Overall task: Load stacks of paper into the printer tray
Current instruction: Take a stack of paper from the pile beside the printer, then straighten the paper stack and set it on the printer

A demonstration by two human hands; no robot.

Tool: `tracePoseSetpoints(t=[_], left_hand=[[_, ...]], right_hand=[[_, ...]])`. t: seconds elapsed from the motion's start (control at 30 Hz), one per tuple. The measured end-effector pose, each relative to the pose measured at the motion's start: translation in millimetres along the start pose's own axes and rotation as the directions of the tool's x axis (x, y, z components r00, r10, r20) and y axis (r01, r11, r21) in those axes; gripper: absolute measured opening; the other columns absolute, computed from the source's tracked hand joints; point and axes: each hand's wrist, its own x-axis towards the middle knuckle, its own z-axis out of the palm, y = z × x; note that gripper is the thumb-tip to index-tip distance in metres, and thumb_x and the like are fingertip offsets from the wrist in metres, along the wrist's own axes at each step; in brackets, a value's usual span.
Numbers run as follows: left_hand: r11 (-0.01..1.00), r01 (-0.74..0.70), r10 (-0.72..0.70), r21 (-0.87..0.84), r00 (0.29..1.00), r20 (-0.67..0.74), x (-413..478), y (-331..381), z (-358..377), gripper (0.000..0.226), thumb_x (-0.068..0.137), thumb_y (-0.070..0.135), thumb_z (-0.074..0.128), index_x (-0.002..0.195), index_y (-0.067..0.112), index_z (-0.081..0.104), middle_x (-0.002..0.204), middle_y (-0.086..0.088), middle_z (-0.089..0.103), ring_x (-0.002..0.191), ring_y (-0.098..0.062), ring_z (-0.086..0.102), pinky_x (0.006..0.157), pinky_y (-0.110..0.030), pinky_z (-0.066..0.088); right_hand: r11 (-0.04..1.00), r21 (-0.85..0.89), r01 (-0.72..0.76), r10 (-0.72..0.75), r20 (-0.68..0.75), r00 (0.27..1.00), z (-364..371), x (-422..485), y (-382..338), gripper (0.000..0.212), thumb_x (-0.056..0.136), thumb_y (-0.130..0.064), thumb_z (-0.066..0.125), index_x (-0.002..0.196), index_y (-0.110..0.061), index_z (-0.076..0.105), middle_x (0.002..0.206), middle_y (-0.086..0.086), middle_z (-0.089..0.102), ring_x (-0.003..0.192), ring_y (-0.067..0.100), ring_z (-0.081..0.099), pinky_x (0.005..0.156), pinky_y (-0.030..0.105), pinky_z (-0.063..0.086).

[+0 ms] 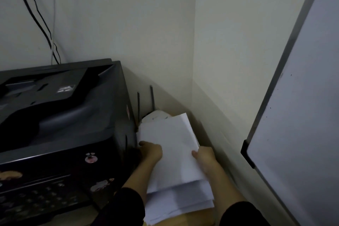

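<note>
A stack of white paper (172,154) lies to the right of the black printer (60,115), between it and the wall. My left hand (151,151) grips the stack's left edge, thumb on top. My right hand (204,156) grips its right edge. More loose white sheets (183,202) fan out beneath, nearer to me. The printer's paper tray is not visible in this view. Both sleeves are dark.
A white device with thin black antennas (152,113) stands behind the paper in the corner. A whiteboard (297,115) leans at the right. Black cables (42,24) run down the wall behind the printer. Stickers dot the printer's front. The surface below is wooden (200,216).
</note>
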Motion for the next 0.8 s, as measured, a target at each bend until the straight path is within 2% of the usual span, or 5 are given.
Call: tracePoseSetpoints(t=[0.13, 0.27, 0.43, 0.63, 0.8], left_hand=[[0.996, -0.061, 0.054, -0.07, 0.994, -0.098, -9, 23, -23, 0.058, 0.091, 0.009, 0.051, 0.142, -0.006, 0.027, 0.149, -0.024, 0.032, 0.134, -0.041, 0.038, 0.109, -0.047, 0.036], [0.952, -0.252, 0.283, 0.176, 0.942, -0.179, -38, 51, -58, 0.037, 0.094, 0.008, 0.047, 0.127, -0.007, 0.048, 0.133, -0.023, 0.052, 0.121, -0.037, 0.053, 0.098, -0.041, 0.048], [0.773, -0.462, 0.614, 0.434, 0.717, -0.33, -77, 94, -117, 0.028, 0.096, 0.009, 0.045, 0.121, 0.0, 0.054, 0.124, -0.015, 0.059, 0.111, -0.027, 0.061, 0.084, -0.031, 0.051], [0.717, -0.539, 0.696, 0.441, 0.578, -0.426, -94, 116, -212, 0.024, 0.095, 0.006, 0.045, 0.113, 0.003, 0.061, 0.122, -0.011, 0.061, 0.11, -0.025, 0.061, 0.078, -0.028, 0.048], [0.793, -0.505, 0.609, 0.341, 0.667, -0.43, -64, 77, -286, 0.027, 0.095, 0.006, 0.044, 0.115, 0.0, 0.061, 0.125, -0.014, 0.06, 0.113, -0.027, 0.06, 0.084, -0.031, 0.049]], right_hand=[[0.958, 0.283, -0.04, 0.026, 0.055, 0.998, -3, -1, 15, 0.032, 0.089, -0.015, 0.061, 0.116, 0.004, 0.061, 0.111, 0.02, 0.065, 0.102, 0.036, 0.061, 0.098, 0.049, 0.047], [0.875, 0.478, -0.073, 0.006, 0.14, 0.99, 1, -9, 0, 0.042, 0.091, -0.017, 0.059, 0.13, -0.003, 0.054, 0.119, 0.02, 0.063, 0.107, 0.037, 0.059, 0.1, 0.053, 0.044], [0.826, 0.563, 0.018, -0.124, 0.151, 0.981, -12, -48, -76, 0.036, 0.093, -0.012, 0.054, 0.124, 0.007, 0.053, 0.113, 0.018, 0.061, 0.084, 0.03, 0.058, 0.066, 0.036, 0.046], [0.872, 0.452, 0.19, -0.271, 0.122, 0.955, -32, -97, -183, 0.03, 0.09, -0.012, 0.06, 0.11, 0.01, 0.056, 0.083, 0.012, 0.059, 0.073, 0.027, 0.053, 0.072, 0.037, 0.045], [0.924, 0.229, 0.307, -0.335, 0.099, 0.937, -5, -142, -255, 0.021, 0.09, -0.006, 0.06, 0.101, 0.011, 0.057, 0.118, 0.02, 0.057, 0.081, 0.028, 0.052, 0.084, 0.04, 0.045]])
